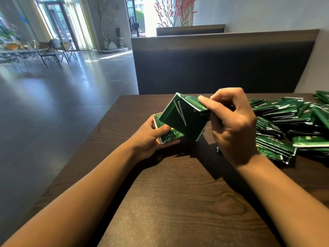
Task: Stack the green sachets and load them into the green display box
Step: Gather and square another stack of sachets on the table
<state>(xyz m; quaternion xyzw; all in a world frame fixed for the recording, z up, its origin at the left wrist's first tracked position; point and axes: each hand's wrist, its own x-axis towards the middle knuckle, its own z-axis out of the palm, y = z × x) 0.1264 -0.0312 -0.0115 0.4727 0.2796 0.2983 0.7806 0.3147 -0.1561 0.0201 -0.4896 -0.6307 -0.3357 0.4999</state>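
Sachet pile runs off frame's right edge; count indeterminate. Right hand covers pile's near-left part and the box's right wall. Print on the stack in left hand unreadable.

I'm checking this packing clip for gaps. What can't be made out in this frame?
Head view only:
- Green display box: how many sachets are inside; its dark interior hides them.
- Stack of sachets: count hidden by the left hand and the box.
- Sachet pile: cut off by the right edge, partly behind the right hand.
- Sachet print: too small.
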